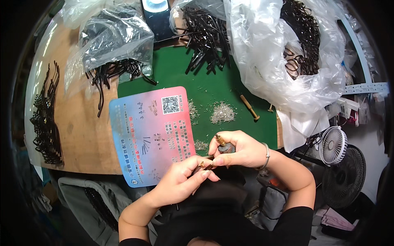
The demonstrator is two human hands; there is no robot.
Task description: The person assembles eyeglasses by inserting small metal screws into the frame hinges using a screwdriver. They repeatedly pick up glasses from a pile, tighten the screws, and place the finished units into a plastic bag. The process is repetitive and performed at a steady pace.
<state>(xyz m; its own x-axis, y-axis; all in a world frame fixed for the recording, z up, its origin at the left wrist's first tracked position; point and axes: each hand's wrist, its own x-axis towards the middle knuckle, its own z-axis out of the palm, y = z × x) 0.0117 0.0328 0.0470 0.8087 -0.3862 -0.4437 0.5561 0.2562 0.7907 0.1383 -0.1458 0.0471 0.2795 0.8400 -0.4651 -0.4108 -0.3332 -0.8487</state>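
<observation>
My right hand [242, 151] is closed around a short, dark grey tool with a brass-coloured end [222, 141], probably a small driver. My left hand [180, 180] pinches a small dark piece with a brass-coloured bit [208, 166]; its kind is too small and too covered by fingers to tell. Both hands meet in front of my body, just off the table's near edge, fingertips almost touching. Beyond them, a heap of tiny silvery screws [223, 113] lies on the green mat [172, 65]. A brass-handled screwdriver [249, 107] rests to its right.
A pink and blue printed pad [152, 135] with scattered tiny parts lies left of the screws. Black eyeglass temples [205, 39] and a clear bag of them [115, 45] are at the back. A large bag [262, 53] holds dark frames. Stacked frames [47, 123] stand far left; fans [332, 145] stand right.
</observation>
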